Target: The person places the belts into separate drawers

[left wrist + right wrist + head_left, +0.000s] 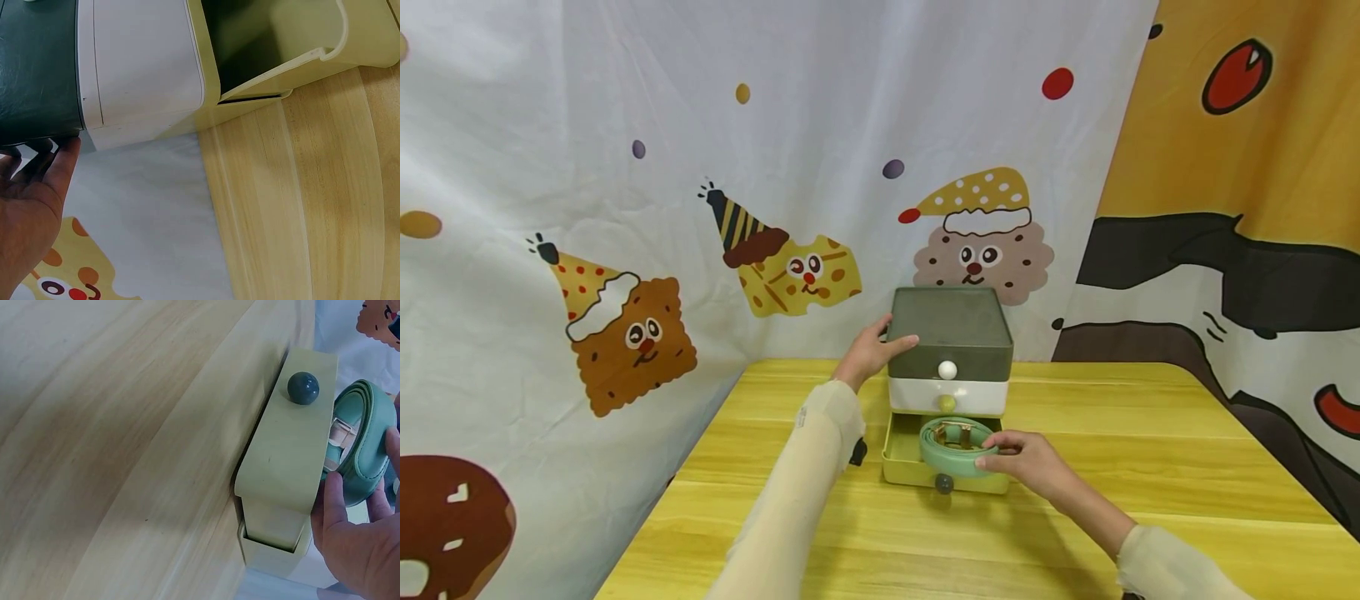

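A small three-tier drawer box (951, 317) has a dark green top, a white middle and a yellow-green bottom drawer (906, 471) that is pulled out. My left hand (868, 354) rests against the box's left upper side, thumb over the top edge; in the left wrist view its fingers touch the dark green tier (37, 75). With thumb and fingers, my right hand (1030, 462) pinches the right side of a coiled mint-green belt (951, 458). This belt, its gold buckle (342, 433) inside the coil, is tilted over the open drawer, overlapping its front.
The box stands near the back of a wooden table (1112, 433), close to a cartoon-printed curtain (820, 125). Round knobs front the tiers: white (947, 370), yellow-green (947, 403) and dark grey (943, 483).
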Tool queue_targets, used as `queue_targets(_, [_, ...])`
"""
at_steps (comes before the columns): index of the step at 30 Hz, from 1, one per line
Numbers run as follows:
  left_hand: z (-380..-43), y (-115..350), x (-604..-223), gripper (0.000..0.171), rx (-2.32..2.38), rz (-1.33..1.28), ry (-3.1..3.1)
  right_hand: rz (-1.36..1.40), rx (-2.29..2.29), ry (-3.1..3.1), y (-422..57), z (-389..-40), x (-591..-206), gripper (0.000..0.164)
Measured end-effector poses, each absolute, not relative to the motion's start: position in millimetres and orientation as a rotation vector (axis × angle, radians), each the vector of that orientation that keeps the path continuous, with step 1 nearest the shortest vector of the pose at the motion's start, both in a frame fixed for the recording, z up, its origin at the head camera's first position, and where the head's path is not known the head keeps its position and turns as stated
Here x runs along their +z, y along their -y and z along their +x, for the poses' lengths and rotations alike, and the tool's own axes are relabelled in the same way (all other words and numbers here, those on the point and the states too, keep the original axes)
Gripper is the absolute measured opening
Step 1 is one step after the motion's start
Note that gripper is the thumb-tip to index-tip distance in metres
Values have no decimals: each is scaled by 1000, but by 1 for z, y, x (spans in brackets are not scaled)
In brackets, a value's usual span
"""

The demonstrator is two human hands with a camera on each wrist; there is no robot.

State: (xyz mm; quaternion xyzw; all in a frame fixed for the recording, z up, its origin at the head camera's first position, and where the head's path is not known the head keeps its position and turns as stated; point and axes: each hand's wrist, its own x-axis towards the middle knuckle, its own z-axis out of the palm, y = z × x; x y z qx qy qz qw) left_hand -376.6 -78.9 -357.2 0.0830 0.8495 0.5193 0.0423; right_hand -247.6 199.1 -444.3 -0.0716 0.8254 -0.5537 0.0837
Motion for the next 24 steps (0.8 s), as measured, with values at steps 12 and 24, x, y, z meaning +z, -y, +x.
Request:
queue_targets(12, [-376, 79, -358, 96, 1586, 253, -2608, -145, -1608, -2515, -188, -253, -443, 36])
queue_targets(24, [-374, 78, -357, 91, 1575, 255, -2635, -55, -1635, -2550, -173, -260, -445, 30])
